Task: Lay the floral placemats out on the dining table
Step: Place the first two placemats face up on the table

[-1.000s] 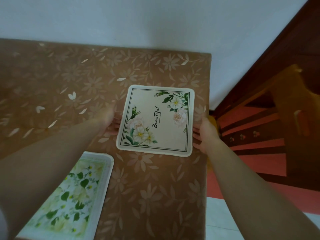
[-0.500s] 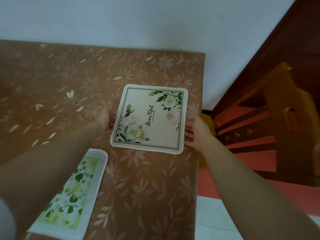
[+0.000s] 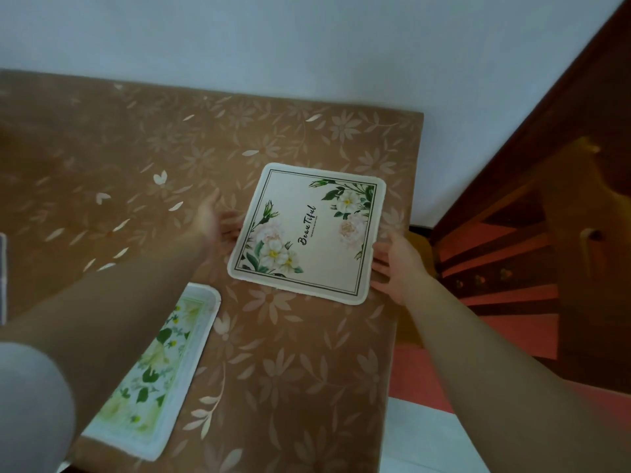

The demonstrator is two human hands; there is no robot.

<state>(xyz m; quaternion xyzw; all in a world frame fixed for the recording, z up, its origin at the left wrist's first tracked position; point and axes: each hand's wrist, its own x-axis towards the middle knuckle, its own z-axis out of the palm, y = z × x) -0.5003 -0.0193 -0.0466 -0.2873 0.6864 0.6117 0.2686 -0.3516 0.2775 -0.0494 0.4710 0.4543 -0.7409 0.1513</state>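
Note:
A cream square floral placemat [image 3: 309,233] with the word "Beautiful" lies flat near the right end of the dining table [image 3: 307,370], slightly turned. My left hand [image 3: 213,227] rests at its left edge, fingers spread and touching the rim. At the mat's right edge is my right hand [image 3: 396,264], fingers apart and against the rim. Neither hand is closed around the mat. A second placemat [image 3: 160,367], with green and yellow flowers, lies at the front left, partly hidden under my left arm.
A brown flowered cloth covers the table, whose right edge [image 3: 406,268] runs just beyond the cream mat. A wooden chair [image 3: 577,240] stands to the right over a red floor. A white wall [image 3: 307,46] backs the table. A dark object [image 3: 2,278] shows at the left border.
The view has shifted and the cream mat now looks turned a little clockwise. Both hands stay at its side edges.

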